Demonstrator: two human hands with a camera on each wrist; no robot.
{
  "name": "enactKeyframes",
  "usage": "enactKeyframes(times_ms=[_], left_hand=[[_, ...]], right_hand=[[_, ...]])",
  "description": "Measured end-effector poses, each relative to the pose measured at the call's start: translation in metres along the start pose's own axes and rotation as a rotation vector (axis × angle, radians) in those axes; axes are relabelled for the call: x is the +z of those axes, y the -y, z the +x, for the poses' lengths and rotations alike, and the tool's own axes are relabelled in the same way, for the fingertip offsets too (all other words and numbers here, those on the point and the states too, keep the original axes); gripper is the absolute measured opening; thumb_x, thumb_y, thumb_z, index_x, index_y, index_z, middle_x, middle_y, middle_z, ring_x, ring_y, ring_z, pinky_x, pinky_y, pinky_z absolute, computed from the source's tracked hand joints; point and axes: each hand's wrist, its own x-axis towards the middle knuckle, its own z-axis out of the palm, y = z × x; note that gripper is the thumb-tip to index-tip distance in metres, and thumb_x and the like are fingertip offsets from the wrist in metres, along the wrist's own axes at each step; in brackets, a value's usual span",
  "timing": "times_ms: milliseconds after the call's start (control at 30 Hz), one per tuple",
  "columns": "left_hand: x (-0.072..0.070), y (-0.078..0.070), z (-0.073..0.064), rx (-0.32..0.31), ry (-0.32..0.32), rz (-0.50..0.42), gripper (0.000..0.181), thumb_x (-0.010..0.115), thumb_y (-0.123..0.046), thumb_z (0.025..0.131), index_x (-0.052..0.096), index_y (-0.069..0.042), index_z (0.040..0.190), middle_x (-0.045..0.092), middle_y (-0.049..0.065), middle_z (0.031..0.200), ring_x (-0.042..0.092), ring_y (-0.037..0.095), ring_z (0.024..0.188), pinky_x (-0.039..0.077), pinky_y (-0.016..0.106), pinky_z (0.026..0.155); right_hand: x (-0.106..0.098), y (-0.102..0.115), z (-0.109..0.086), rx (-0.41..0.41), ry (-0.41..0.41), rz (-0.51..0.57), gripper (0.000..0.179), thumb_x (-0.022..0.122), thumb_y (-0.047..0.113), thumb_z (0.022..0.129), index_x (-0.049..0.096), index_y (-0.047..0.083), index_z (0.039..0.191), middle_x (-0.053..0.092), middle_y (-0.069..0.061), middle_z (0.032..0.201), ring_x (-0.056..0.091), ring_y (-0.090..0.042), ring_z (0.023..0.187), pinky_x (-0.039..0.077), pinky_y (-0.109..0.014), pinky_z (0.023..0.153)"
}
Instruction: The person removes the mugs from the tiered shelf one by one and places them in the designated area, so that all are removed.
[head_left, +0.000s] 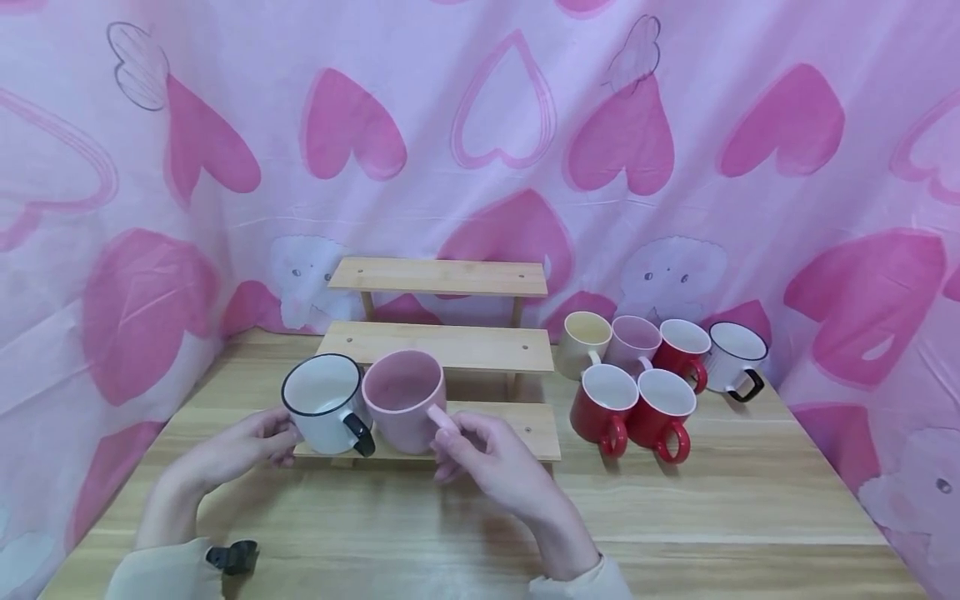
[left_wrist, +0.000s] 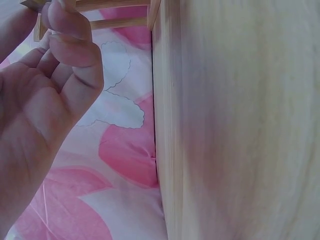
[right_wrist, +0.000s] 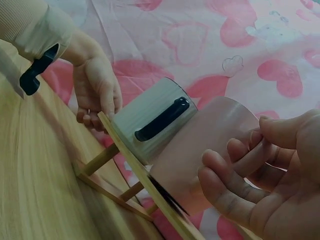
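A white mug with a black rim and handle (head_left: 322,404) stands on the left end of the lowest step of a wooden three-step rack (head_left: 487,417). Right beside it is a pink mug (head_left: 405,400), upright over the same step; a dark shadow lies under its base, and I cannot tell if it fully rests there. My right hand (head_left: 498,462) pinches the pink mug's handle (right_wrist: 252,157) between thumb and fingers. At the rack's left end, my left hand (head_left: 232,450) grips the end of the lowest step with thumb and curled fingers, next to the white mug.
Right of the rack stands a group of mugs: a cream one (head_left: 581,346), a pink one (head_left: 633,342), several red ones (head_left: 600,408) and a white one with a black handle (head_left: 731,358). A heart-patterned curtain (head_left: 487,125) hangs behind the wooden table (head_left: 712,517).
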Motion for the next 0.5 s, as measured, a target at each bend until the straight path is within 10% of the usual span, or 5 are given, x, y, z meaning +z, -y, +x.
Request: enactKeyframes(times_ms=[500], left_hand=[[-0.001,0.002,-0.001,0.017,0.002,-0.011,0.022,0.051,-0.017,0.103,0.048,0.003,0.110,0.050,0.007,0.076,0.056,0.023,0.077,0.047,0.032,0.071]], right_hand=[[-0.012,0.023,-0.016,-0.046,-0.052,-0.015,0.022,0.057,0.020,0.101,0.066,0.000,0.107,0.065,-0.012,0.091,0.068,-0.029,0.075,0.056,-0.040,0.076]])
